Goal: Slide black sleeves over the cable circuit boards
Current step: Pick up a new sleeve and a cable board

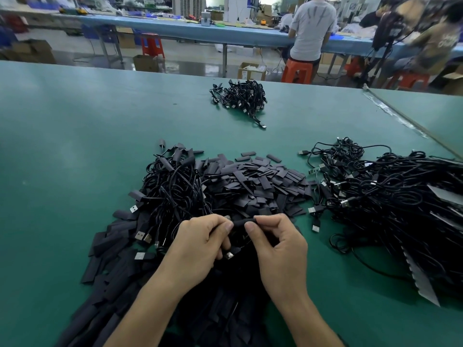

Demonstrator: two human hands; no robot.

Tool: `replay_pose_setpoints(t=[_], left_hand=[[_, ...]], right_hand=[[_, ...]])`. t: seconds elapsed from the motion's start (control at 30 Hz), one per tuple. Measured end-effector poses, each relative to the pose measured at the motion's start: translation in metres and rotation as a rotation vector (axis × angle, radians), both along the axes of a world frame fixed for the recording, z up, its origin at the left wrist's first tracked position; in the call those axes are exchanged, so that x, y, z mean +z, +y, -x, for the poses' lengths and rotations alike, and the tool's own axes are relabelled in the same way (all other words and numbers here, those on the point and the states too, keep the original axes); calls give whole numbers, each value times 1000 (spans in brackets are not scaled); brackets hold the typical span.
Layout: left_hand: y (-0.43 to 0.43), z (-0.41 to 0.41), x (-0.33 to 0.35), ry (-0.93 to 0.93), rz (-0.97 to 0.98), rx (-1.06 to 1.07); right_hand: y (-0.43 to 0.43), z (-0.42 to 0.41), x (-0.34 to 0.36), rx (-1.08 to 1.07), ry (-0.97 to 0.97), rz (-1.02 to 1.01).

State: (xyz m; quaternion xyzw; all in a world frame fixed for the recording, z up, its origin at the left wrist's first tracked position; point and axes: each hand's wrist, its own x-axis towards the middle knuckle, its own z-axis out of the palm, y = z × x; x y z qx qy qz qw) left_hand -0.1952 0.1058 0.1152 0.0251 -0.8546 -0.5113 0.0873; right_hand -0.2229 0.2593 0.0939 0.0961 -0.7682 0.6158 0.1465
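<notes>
The broad green table [75, 146] carries a tangled heap of black USB cables [400, 209] at the right, a spread pile of flat black sleeves [263, 181] in the middle and a small far bundle of black cables [240, 96]. Close in, the left hand [198, 246] and right hand [278, 246] each pinch one end of a single black tubular sleeve [241, 222], fingers curled. Any board inside is hidden. The sleeve looks light, soft and easily flattened, so it is probably best held by its edges near the mouth.

I see my left hand [198, 242] and right hand [278, 242] pinching one black sleeve [241, 223] between them, above the sleeve pile [260, 181] on the green table [75, 146].
</notes>
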Motion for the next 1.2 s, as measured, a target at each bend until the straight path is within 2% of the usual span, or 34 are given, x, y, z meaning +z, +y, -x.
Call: replay_pose_setpoints(t=[0.1,0.2,0.27,0.4,0.5,0.57,0.7,0.77,0.87,0.97,1.1,1.2], left_hand=[[3,-5,7,74,61,-30],[7,-6,15,221,361,-28],[7,-4,26,313,471,22],[-7,10,50,396,295,251],[-33,41,64,316,145,465],[-50,61,67,230,120,549],[-57,83,62,14,254,526],[-49,81,59,14,344,488],[-33,60,53,240,583,492],[-15,29,41,430,608,393],[6,-13,12,379,521,176],[19,-32,-8,253,604,21]], right_hand=[[-1,1,2,-28,-3,77],[1,3,4,-89,-1,164],[3,3,5,-109,12,142],[1,4,2,-128,65,-14],[-1,6,-3,-119,78,-119],[0,8,-4,-122,78,-158],[-1,10,-5,-112,60,-200],[-2,11,-3,-100,42,-211],[-1,14,0,-169,-32,-53],[3,15,2,-266,-106,177],[11,16,5,-281,-186,441],[17,15,12,-237,-236,524]])
